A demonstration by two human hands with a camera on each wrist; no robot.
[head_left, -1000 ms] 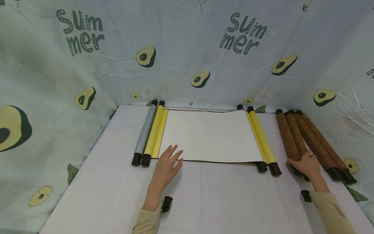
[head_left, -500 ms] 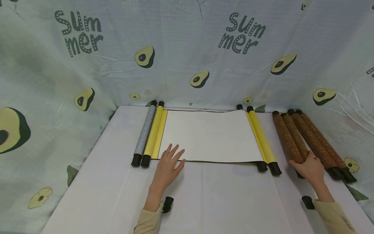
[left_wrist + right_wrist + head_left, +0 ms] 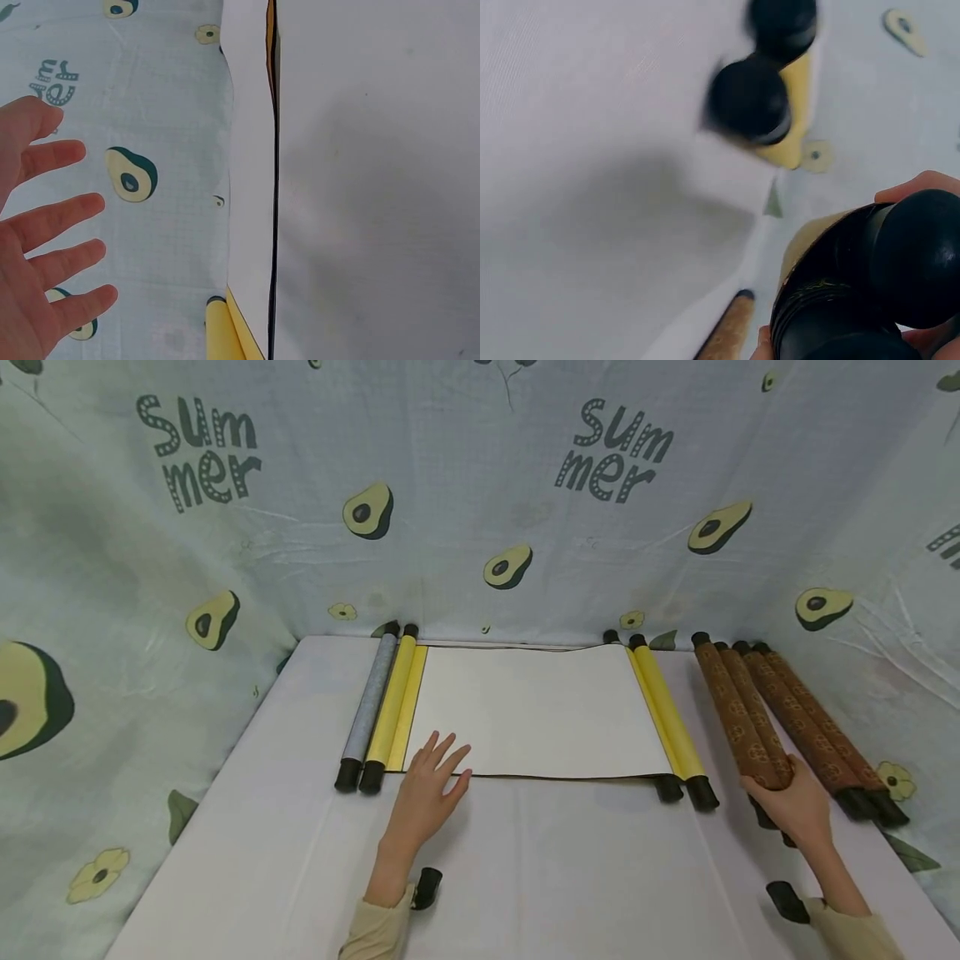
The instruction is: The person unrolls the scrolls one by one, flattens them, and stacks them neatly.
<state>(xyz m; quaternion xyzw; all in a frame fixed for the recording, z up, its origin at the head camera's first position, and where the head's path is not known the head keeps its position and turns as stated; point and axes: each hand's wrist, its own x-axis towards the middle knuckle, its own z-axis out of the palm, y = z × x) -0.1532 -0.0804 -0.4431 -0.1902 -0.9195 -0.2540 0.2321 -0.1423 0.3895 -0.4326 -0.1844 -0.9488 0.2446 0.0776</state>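
Observation:
In the head view my right hand (image 3: 801, 806) grips the near end of a brown patterned scroll (image 3: 738, 727) rolled up from both ends into two side-by-side rolls. Its black end knobs (image 3: 922, 259) fill the lower right of the right wrist view, with fingers around the scroll. Another brown scroll (image 3: 813, 731) lies to the right of it. At the middle of the table, a scroll with yellow borders lies unrolled, its white paper (image 3: 540, 710) facing up. My left hand (image 3: 427, 793), fingers spread, is by the paper's near left edge and holds nothing.
A grey-blue roll (image 3: 372, 697) lies along the left yellow roll (image 3: 401, 702). Another yellow roll (image 3: 667, 714) lies at the paper's right end. Behind the white table (image 3: 562, 868) hangs a cloth (image 3: 450, 460) printed with avocados.
My right hand has taken the left brown scroll up and moved it slightly toward me and away from the other brown scroll. The left hand has hardly moved.

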